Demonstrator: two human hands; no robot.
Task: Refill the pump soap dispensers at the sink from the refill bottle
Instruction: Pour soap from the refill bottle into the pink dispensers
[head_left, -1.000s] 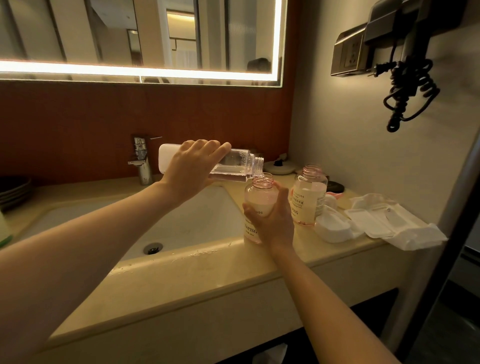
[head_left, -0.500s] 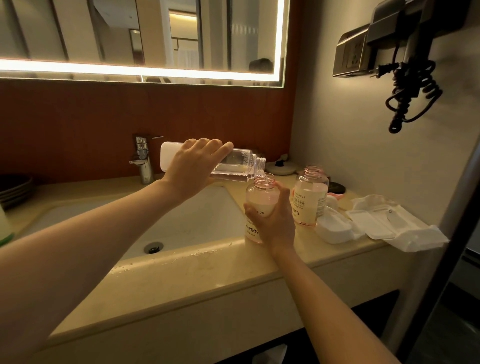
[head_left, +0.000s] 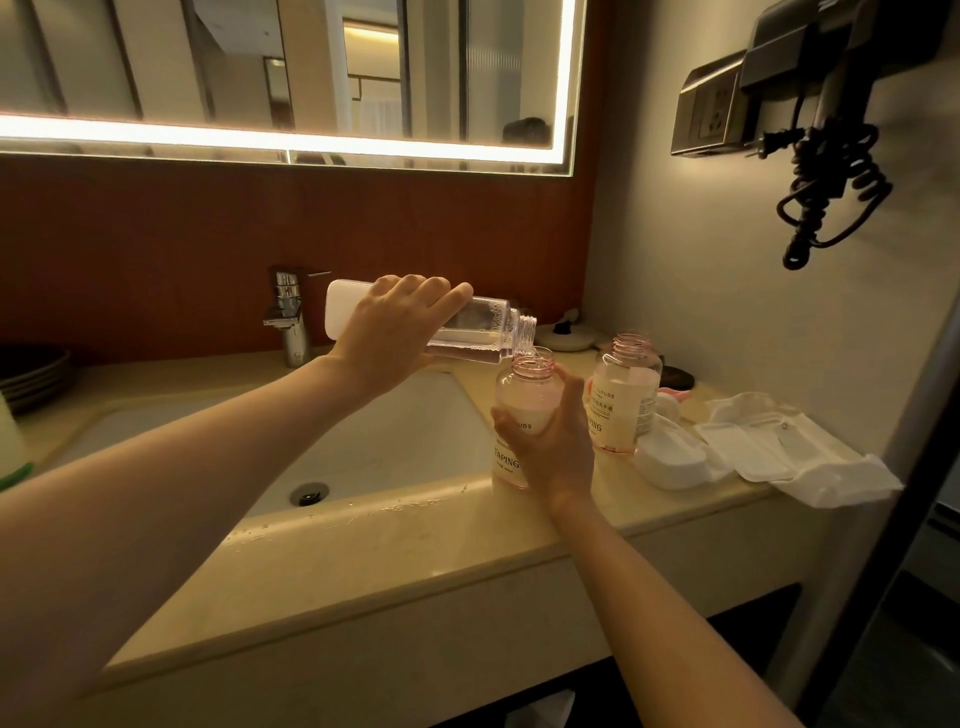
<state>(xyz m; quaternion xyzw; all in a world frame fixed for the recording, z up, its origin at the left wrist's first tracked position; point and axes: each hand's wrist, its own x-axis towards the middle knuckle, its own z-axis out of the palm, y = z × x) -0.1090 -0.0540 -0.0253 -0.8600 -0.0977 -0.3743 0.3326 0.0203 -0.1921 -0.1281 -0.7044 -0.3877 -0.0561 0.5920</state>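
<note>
Head view: left hand (head_left: 395, 332) grasps the clear refill bottle (head_left: 478, 332), tipped nearly level, mouth over the near dispenser bottle (head_left: 522, 400). Right hand (head_left: 553, 441) grips that uncapped bottle, holding whitish soap, on the counter (head_left: 395, 561). A second open dispenser bottle (head_left: 626, 395) stands beside it, nearly full.

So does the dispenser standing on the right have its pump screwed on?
No, the second dispenser shows a bare, open threaded neck with no pump on it.
</note>
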